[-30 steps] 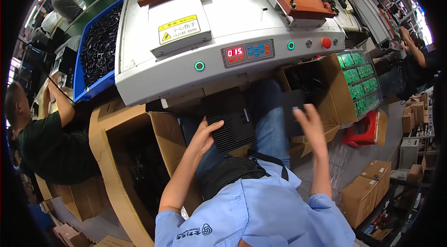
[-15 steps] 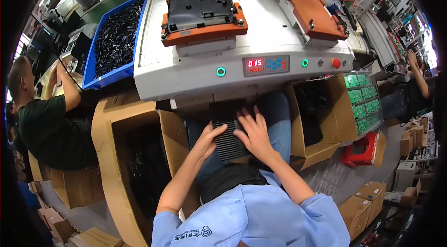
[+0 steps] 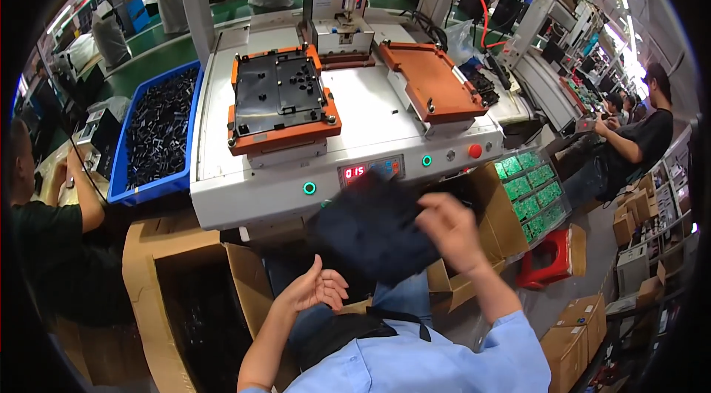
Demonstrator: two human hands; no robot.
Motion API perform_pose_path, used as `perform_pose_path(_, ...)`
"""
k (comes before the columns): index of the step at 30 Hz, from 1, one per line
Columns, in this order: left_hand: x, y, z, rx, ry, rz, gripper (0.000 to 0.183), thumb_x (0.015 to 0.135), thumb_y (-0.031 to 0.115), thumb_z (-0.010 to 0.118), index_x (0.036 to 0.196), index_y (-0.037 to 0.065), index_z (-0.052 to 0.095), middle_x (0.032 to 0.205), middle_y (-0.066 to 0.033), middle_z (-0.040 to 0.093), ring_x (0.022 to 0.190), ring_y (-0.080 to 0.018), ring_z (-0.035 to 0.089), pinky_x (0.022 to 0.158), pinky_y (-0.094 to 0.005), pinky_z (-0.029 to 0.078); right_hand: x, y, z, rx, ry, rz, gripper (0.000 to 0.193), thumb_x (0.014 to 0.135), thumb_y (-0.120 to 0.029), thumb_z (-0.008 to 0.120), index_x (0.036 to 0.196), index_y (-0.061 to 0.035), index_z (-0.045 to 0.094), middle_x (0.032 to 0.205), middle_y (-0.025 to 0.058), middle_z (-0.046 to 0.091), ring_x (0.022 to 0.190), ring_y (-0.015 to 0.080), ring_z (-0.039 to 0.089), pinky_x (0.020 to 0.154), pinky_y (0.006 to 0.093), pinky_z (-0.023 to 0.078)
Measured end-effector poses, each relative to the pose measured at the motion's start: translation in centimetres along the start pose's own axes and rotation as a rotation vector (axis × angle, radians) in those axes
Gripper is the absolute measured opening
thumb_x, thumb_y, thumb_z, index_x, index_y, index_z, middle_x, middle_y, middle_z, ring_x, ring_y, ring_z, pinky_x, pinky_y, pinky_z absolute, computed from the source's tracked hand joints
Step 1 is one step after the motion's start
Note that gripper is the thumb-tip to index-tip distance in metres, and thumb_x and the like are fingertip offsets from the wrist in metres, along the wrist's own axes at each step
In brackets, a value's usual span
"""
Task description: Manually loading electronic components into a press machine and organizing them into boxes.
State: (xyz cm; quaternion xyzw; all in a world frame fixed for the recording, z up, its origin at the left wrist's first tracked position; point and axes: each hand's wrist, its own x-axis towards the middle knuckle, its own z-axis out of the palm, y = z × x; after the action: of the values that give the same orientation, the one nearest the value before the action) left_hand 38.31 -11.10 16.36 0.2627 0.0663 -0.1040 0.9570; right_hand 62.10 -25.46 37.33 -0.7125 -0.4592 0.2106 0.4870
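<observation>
My right hand [image 3: 452, 234] grips the right edge of a dark, flat plastic panel [image 3: 374, 230], which is blurred by motion and hangs tilted in front of the machine's control strip [image 3: 372, 169]. Below and left of the panel is my left hand [image 3: 317, 289], thumb up and fingers loosely curved apart, touching nothing. On the machine's left side, an orange fixture [image 3: 285, 140] bears another black plastic panel [image 3: 278, 93] with small raised parts. The orange fixture on the right [image 3: 429, 78] shows its plain orange surface and corner posts.
A blue bin [image 3: 118, 182] of small black parts stands left of the machine. Cardboard boxes flank my legs, one at the left [image 3: 141, 267] and one at the right [image 3: 503, 219]. Green circuit boards [image 3: 529, 189] and a red stool [image 3: 548, 260] are further right. People sit at both sides.
The black panel has risen from my lap toward the machine's front in my right hand. My left hand has let go of it. The view has tilted up, showing more of the machine.
</observation>
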Motion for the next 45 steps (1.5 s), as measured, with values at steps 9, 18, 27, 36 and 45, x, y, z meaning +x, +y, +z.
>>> perform_pose_path(9, 0.1, 1.3, 1.3, -0.022, 0.130, 0.173, 0.066, 0.094, 0.055, 0.019, 0.119, 0.000, 0.047, 0.091, -0.0171, 0.063, 0.080, -0.0271, 0.066, 0.068, -0.0352, 0.056, 18.3, -4.4, -16.4, -0.011, 0.616, -0.335, 0.036, 0.089, -0.027, 0.061, 0.114, -0.0005, 0.058, 0.104, 0.0035, 0.061, 0.094, 0.0104, 0.056, 0.084, 0.0238, 0.043)
perform_pose_path(18, 0.1, 0.8, 0.5, -0.031, 0.182, 0.177, 0.064, 0.095, 0.053, 0.020, 0.123, 0.001, 0.044, 0.092, -0.0170, 0.063, 0.080, -0.0277, 0.066, 0.068, -0.0362, 0.057, 25.8, 4.0, -14.6, -0.115, 0.322, 0.000, 0.030, 0.083, -0.027, 0.066, 0.094, 0.0012, 0.065, 0.081, 0.0017, 0.064, 0.071, 0.0082, 0.056, 0.067, 0.0237, 0.045)
perform_pose_path(27, -0.2, 0.9, 0.0, -0.099, 0.168, 0.198, 0.062, 0.096, 0.051, 0.021, 0.126, 0.001, 0.042, 0.095, -0.0180, 0.063, 0.083, -0.0292, 0.066, 0.070, -0.0369, 0.056, 26.2, 1.5, -15.0, -0.829, 0.036, 0.098, 0.046, 0.084, -0.048, 0.059, 0.081, -0.0032, 0.069, 0.070, 0.0089, 0.063, 0.067, 0.0170, 0.058, 0.063, 0.0330, 0.044)
perform_pose_path(36, -0.3, 0.9, -0.6, -0.102, 0.245, 0.226, 0.061, 0.095, 0.051, 0.024, 0.129, 0.003, 0.040, 0.098, -0.0190, 0.062, 0.082, -0.0318, 0.066, 0.069, -0.0391, 0.056, 34.5, 3.0, -12.7, -1.191, 0.325, 0.022, 0.051, 0.083, -0.050, 0.052, 0.088, -0.0023, 0.068, 0.094, 0.0208, 0.065, 0.094, 0.0366, 0.058, 0.079, 0.0425, 0.045)
perform_pose_path(45, 0.4, 1.4, -0.9, -0.125, 0.230, 0.239, 0.061, 0.095, 0.051, 0.027, 0.131, 0.003, 0.037, 0.097, -0.0190, 0.061, 0.081, -0.0320, 0.066, 0.069, -0.0394, 0.056, 39.0, 7.4, -15.1, -0.538, 0.273, 0.189, 0.035, 0.070, -0.029, 0.060, 0.068, 0.0052, 0.062, 0.065, 0.0139, 0.062, 0.057, 0.0243, 0.058, 0.057, 0.0342, 0.045)
